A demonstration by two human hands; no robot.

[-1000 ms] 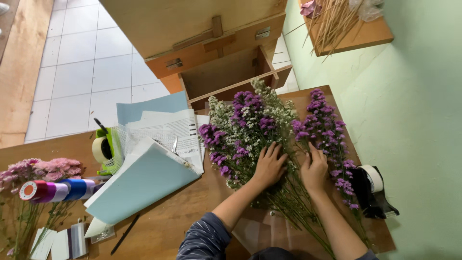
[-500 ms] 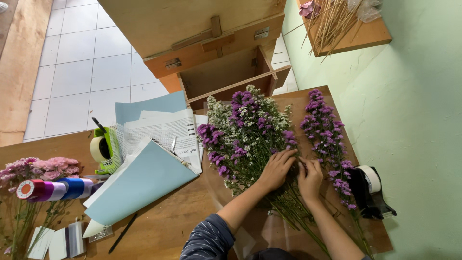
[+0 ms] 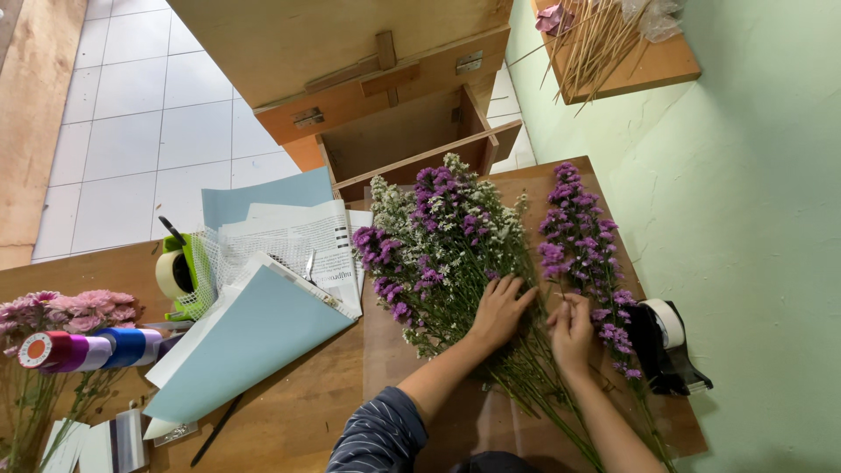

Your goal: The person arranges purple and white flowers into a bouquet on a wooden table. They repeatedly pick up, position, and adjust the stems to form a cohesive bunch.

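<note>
My left hand point(image 3: 499, 308) presses flat on the big bunch of purple and white flowers point(image 3: 442, 241), stems running back toward me, while my right hand point(image 3: 574, 331) pinches the slimmer purple spray point(image 3: 578, 236) just beside it.

To your left on the wooden table lies a sheet of printed newspaper point(image 3: 302, 241), white with grey columns of text, partly tucked under a stack of pale blue wrapping paper sheets point(image 3: 254, 337) that fans toward the table's near edge. Another light blue sheet point(image 3: 263, 194) peeks out behind the newspaper. Just left of the newspaper you have a piece of white mesh wrap point(image 3: 229, 250). Near the lower left corner, small flat packs in grey and white point(image 3: 109, 442) lie side by side; what they contain cannot be told. No signs or screens show.
</note>
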